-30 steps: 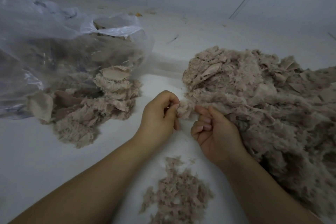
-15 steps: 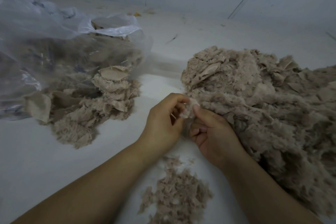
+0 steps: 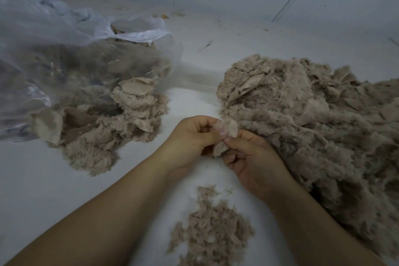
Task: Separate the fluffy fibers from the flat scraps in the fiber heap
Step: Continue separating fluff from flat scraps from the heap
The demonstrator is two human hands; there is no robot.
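A big beige fiber heap (image 3: 313,119) of fluff mixed with flat scraps fills the right side. At its left edge both hands hold one small scrap piece (image 3: 226,129). My left hand (image 3: 190,138) pinches it from the left between thumb and fingers. My right hand (image 3: 250,157) pinches its lower part from the right, fingers curled. A small pile of loose fluffy fibers (image 3: 211,229) lies on the white surface just below the hands. A second pile of flat scraps with fluff (image 3: 112,127) lies at the left, spilling from a plastic bag.
A clear plastic bag (image 3: 64,49) lies open at the upper left, holding more beige scraps. The white surface (image 3: 43,190) runs back to a grey wall. Small dark bits of debris dot the far surface.
The hands came together over the piece pulled from the heap's edge and lifted it slightly. My right hand moved from beside the heap to pinching the piece under my left thumb.
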